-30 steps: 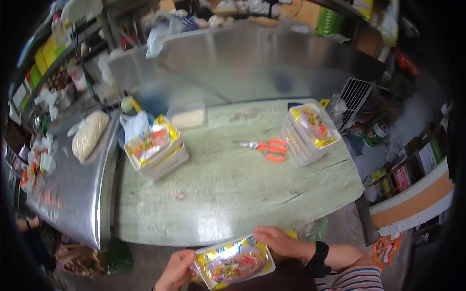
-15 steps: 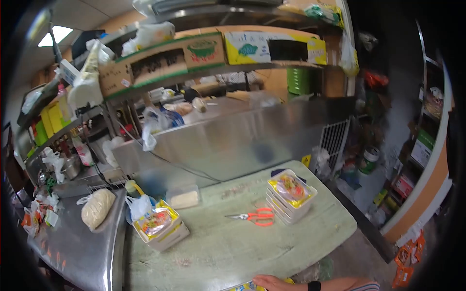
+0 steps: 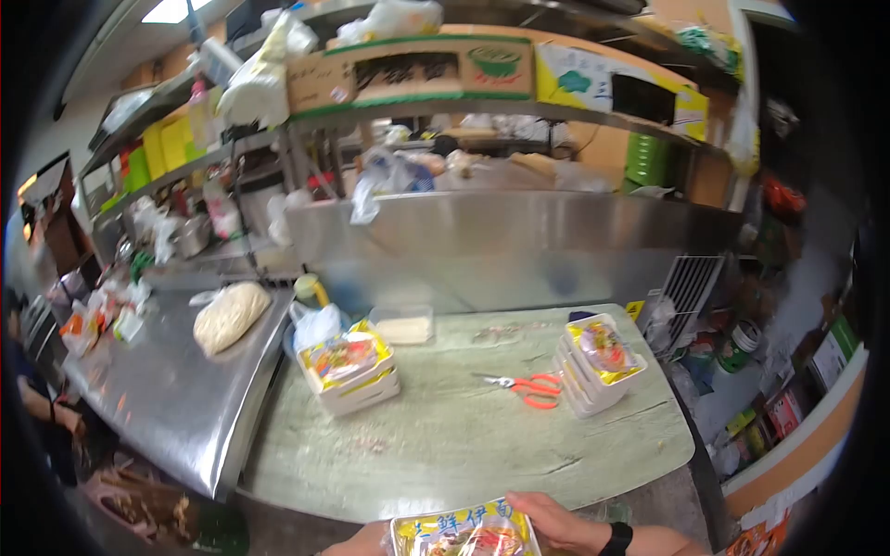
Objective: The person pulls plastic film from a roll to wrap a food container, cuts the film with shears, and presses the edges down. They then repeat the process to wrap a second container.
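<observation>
At the bottom edge, a yellow food packet (image 3: 464, 532) with blue lettering and a picture of food is held between my two hands. My right hand (image 3: 547, 521), with a black band at the wrist, grips the packet's right side. On the opposite side is my left hand (image 3: 360, 539), its fingers mostly hidden by the packet and the frame edge. Beyond it on the green tabletop (image 3: 445, 435) lie orange-handled scissors (image 3: 530, 387), tips pointing left. Similar packets top a left stack of white trays (image 3: 357, 398) and a right stack of white trays (image 3: 593, 394).
A clear container (image 3: 404, 326) and a blue-rimmed tub with a white bag (image 3: 317, 324) sit behind the left stack. A bag of pale food (image 3: 232, 318) rests on the steel counter (image 3: 167, 389). Another person's arm (image 3: 57, 415) shows at far left.
The packet has come up further into view, and my left hand now shows beside it. My view has turned left, so the table things appear shifted right.
</observation>
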A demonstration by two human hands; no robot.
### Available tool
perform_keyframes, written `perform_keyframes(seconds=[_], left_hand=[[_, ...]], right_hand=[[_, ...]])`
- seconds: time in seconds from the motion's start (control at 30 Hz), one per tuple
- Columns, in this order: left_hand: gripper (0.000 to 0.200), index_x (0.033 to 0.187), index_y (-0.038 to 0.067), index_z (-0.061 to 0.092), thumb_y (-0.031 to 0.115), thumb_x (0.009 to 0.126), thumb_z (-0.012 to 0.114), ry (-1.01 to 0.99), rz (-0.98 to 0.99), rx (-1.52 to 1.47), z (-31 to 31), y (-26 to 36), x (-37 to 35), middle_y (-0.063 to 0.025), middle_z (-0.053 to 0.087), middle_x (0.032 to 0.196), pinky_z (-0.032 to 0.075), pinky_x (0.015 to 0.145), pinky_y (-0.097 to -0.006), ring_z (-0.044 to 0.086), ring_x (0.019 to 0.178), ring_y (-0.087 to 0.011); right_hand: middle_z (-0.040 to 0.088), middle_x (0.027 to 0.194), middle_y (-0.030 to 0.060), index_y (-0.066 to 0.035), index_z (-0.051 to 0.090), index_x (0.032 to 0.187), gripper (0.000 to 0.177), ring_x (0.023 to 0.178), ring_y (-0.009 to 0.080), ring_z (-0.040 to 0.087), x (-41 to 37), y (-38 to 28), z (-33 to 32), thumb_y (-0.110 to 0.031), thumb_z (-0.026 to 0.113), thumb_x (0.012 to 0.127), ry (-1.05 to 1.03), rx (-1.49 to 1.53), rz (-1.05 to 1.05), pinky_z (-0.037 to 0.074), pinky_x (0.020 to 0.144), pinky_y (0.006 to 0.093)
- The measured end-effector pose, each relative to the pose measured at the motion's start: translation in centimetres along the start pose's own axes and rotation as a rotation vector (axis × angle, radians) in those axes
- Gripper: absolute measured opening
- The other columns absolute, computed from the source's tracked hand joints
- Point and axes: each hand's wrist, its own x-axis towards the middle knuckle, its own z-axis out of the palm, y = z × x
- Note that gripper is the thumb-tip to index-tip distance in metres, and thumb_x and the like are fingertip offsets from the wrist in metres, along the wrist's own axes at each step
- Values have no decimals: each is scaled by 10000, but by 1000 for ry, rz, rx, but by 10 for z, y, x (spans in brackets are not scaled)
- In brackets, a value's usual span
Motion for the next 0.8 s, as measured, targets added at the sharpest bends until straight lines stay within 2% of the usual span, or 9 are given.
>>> perform_keyframes(seconds=[0.07,0.1,0.2,0.3,0.33,0.4,0.5,0.57,0.8], left_hand=[[367,1200,7,578,197,889,611,48,4,86,-9,-8,1,-136,639,1138,448,921,-324,579,1056,-238],[376,1074,5,628,324,877,646,42,108,326,-24,-7,5,-134,686,961,525,730,-336,662,842,-255],[301,1147,22,619,232,939,560,317,-56,122,-67,45,22,-133,661,1070,490,858,-333,650,958,-241],[334,1232,8,563,215,975,505,-33,177,-73,-71,95,40,-135,638,1124,462,907,-311,609,1033,-207],[334,1232,8,563,215,975,505,-20,169,-63,-66,101,43,-135,638,1124,462,907,-311,609,1033,-207],[352,1267,2,538,207,985,493,-382,130,-110,-58,108,50,-133,616,1173,435,939,-296,571,1088,-182],[352,1263,11,540,212,976,501,-409,117,-323,-50,94,50,-129,619,1166,440,930,-295,573,1071,-177],[347,1245,-13,542,199,974,500,-417,110,-400,-45,85,52,-109,610,1166,430,944,-291,550,1081,-154],[351,1221,-17,558,202,947,550,-317,87,-493,-45,66,43,-85,630,1100,441,906,-281,552,1017,-143]], right_hand=[[643,1031,94,49,574,1068,400,931,134,608,0,4,-6,-314,417,1009,15,-74,33,493,806,276],[653,1060,117,56,579,1072,421,935,148,629,1,6,-7,-328,421,1004,50,-135,25,509,798,284],[642,966,48,10,594,1019,407,857,95,592,-2,-3,7,-354,413,1003,18,-281,-11,485,746,247],[600,870,-9,-31,591,960,397,789,54,524,-5,-17,27,-383,413,997,-4,-449,-8,446,687,222],[595,866,-14,-32,590,957,403,797,51,518,-4,-16,28,-393,415,995,-23,-440,-59,443,680,223],[590,861,-20,-33,589,954,409,804,49,512,0,-10,21,-402,417,993,-59,-439,-107,439,673,224],[583,841,2,-84,558,933,240,767,88,529,1,17,-2,-296,458,986,-20,-550,-157,443,633,261],[620,1071,126,26,548,1141,381,937,192,619,-1,25,-2,-304,418,1001,123,-533,-255,518,818,326],[604,1105,149,19,531,1162,450,912,220,607,15,22,3,-365,356,1006,5,-237,-29,509,779,341]])
